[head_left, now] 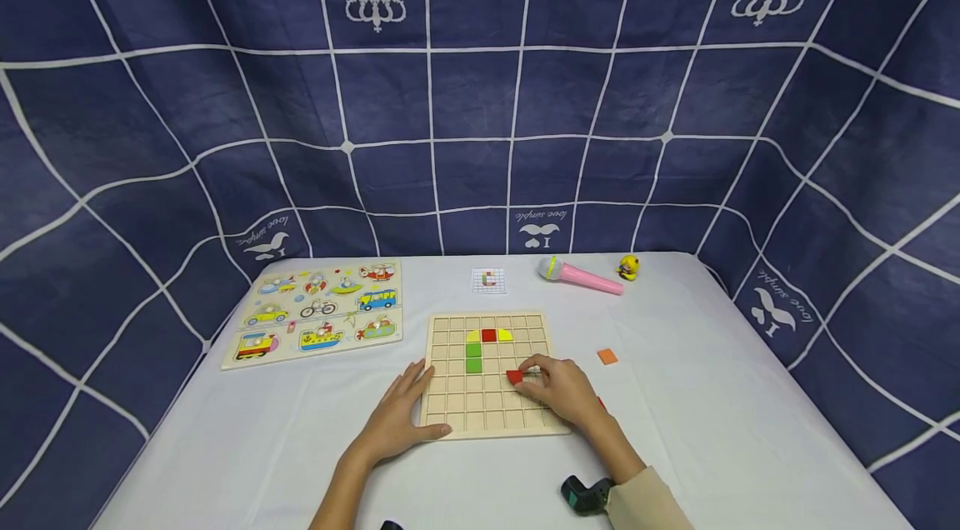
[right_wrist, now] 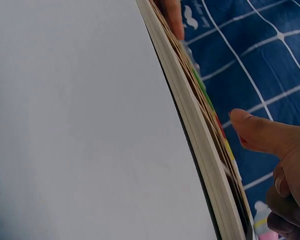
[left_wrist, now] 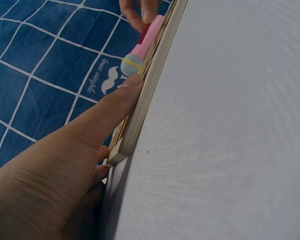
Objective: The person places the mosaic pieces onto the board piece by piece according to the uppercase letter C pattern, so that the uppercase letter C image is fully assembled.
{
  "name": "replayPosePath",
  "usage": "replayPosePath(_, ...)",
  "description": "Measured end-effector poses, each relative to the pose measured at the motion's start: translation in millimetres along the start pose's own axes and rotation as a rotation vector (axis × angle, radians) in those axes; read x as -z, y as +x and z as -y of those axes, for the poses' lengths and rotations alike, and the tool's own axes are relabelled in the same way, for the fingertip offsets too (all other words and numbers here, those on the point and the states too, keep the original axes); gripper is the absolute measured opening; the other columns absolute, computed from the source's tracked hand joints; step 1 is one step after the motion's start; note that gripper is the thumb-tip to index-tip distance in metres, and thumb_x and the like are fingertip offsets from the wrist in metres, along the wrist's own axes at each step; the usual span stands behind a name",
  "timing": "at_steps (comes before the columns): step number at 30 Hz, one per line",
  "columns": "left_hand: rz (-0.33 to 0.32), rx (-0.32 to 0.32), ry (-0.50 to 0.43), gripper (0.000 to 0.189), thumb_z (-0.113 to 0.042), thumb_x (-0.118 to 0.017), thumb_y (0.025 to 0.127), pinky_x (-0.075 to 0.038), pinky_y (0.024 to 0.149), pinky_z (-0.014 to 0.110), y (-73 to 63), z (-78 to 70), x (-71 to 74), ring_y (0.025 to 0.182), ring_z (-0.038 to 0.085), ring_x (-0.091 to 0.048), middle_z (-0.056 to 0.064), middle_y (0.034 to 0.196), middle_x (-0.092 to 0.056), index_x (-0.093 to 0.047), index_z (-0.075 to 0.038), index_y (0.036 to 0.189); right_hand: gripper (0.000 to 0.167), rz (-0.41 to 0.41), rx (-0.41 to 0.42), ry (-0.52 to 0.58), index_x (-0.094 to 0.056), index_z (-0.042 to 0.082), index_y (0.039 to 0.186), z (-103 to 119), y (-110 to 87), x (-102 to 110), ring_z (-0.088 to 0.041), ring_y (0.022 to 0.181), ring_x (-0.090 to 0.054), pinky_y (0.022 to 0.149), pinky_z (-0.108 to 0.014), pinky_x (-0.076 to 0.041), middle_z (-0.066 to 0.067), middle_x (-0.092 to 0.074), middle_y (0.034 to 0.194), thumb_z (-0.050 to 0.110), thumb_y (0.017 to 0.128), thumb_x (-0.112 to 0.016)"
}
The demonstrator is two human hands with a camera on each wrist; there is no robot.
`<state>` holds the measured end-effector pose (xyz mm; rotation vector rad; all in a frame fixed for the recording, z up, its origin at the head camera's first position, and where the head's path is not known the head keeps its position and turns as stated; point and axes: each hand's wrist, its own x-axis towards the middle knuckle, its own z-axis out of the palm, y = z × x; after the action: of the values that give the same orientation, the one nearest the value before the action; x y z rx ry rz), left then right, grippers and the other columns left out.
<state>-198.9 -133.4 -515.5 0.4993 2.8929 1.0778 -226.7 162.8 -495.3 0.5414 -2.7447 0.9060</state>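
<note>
A wooden grid board (head_left: 457, 423) lies on the white table. My left hand (head_left: 399, 413) rests at its near left corner, thumb on the front edge and fingers along the left side. In the left wrist view, the thumb (left_wrist: 125, 92) lies over the board's edge (left_wrist: 149, 92). My right hand (head_left: 562, 387) pinches a small red piece (head_left: 514, 377) with a rounded edge, held over the right half of the grid. Set in the grid are two green squares (head_left: 473, 357), a red square (head_left: 489, 335) and two yellow rounded pieces (head_left: 505, 335).
An orange square (head_left: 607, 357) lies right of the board; another red piece (head_left: 602, 402) is partly hidden by the right wrist. Behind stand a pattern card (head_left: 488, 280), a pink microphone (head_left: 588, 278) and a yellow figurine (head_left: 628, 267). A vehicle puzzle (head_left: 315, 309) lies at left.
</note>
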Motion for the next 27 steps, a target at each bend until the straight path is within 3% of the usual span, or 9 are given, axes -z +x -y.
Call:
replayPosePath(11,0.007,0.007,0.009,0.101,-0.062,-0.072,0.064,-0.020,0.106,0.056,0.5,1.2,-0.3,0.137,0.035,-0.015,0.011,0.151,-0.022,-0.035,-0.011,0.143,0.028,-0.009,0.047,-0.001,-0.068,0.023,0.095,31,15.4,-29,-0.002,0.044,-0.023,0.039,-0.020,-0.021,0.014,-0.029,0.047,0.042,0.075,-0.074)
replayPosePath(27,-0.004,-0.012,0.002,0.102,-0.062,-0.072,0.064,-0.020,0.107,0.055,0.0,2.2,0.1,0.137,0.036,-0.016,0.014,0.150,-0.023,-0.035,-0.009,0.143,0.029,-0.001,0.060,-0.048,-0.069,0.021,0.095,35,18.3,-47,-0.002,0.044,-0.025,0.040,-0.019,-0.023,0.014,-0.033,0.047,0.042,0.076,-0.073)
